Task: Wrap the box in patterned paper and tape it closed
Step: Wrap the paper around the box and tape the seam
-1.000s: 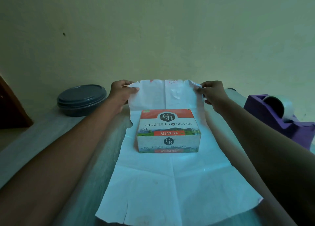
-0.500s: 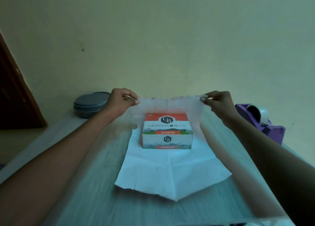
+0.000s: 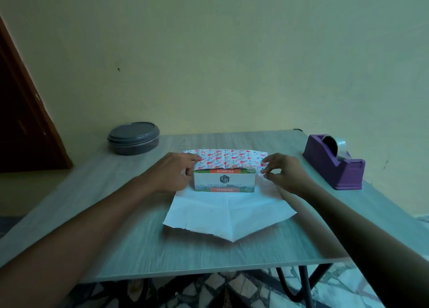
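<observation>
Head view is showing a wooden table stretching toward a yellow wall, with a sheet of paper lying white side up near its middle. A purple tape dispenser is sitting well apart at the right, and a grey lidded container is standing at the far left corner. A tea box is resting on the paper, its front face showing; the far flap, patterned with pink and blue shapes, is draping over the box top. The left hand is pinching that flap at the box's left top corner, fingers curled on the paper. The right hand is pinching the flap's right edge just beside the box, fingertips closed on it. The box is looking light and stiff, likely to slide if tugged. The paper is appearing thin, creased and already torn along the near edge, so holding it close to the box corners and pulling evenly seems safest.
</observation>
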Demonstrator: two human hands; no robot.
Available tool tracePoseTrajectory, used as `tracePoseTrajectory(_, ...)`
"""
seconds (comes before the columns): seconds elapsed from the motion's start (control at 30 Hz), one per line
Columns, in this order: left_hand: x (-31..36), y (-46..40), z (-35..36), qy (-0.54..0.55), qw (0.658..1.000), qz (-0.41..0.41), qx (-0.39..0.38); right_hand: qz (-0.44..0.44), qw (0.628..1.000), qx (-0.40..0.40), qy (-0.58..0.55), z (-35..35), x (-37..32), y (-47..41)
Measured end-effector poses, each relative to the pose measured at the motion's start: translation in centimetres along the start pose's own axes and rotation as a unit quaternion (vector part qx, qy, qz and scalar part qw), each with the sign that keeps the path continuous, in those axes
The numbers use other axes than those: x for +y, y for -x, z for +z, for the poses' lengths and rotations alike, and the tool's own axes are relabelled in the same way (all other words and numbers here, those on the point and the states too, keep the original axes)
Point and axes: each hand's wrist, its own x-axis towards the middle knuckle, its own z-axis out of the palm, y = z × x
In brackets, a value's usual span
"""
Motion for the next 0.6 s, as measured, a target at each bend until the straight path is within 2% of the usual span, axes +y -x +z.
tracePoseTrajectory(0.07, 0.7, -0.2, 0.1, -0.036, 0.999, -0.015, -0.015, -0.013, 1.000, 0.005, 0.006, 0.4, -0.3, 0.4)
tracePoseTrajectory(0.17, 1.6, -0.8, 0.3, -0.092, 0.995, -0.015, 0.031, -0.073, 0.995, 0.013, 0.059, 0.8, -1.0, 0.6)
tracePoseTrajectory(0.23, 2.2, -1.4, 0.5, -0.114, 0.992, -0.005, 0.048, -0.114, 0.991, 0.032, 0.054, 1.0, -1.5, 0.7)
tracePoseTrajectory(0.33, 2.4, -2.2, 1.0, -0.177, 0.984, -0.009, 0.024, -0.147, 0.989, -0.017, 0.028, 1.2, -2.5, 0.8)
tracePoseTrajectory(0.43, 1.6, -1.8, 1.5, -0.242, 0.970, 0.013, 0.019, -0.174, 0.982, -0.036, 0.068, 1.6, -2.8, 0.1)
tracePoseTrajectory(0.6, 1.3, -1.2, 2.2, -0.229, 0.972, 0.020, 0.048, -0.197, 0.975, -0.015, 0.100, 2.3, -3.0, -1.7)
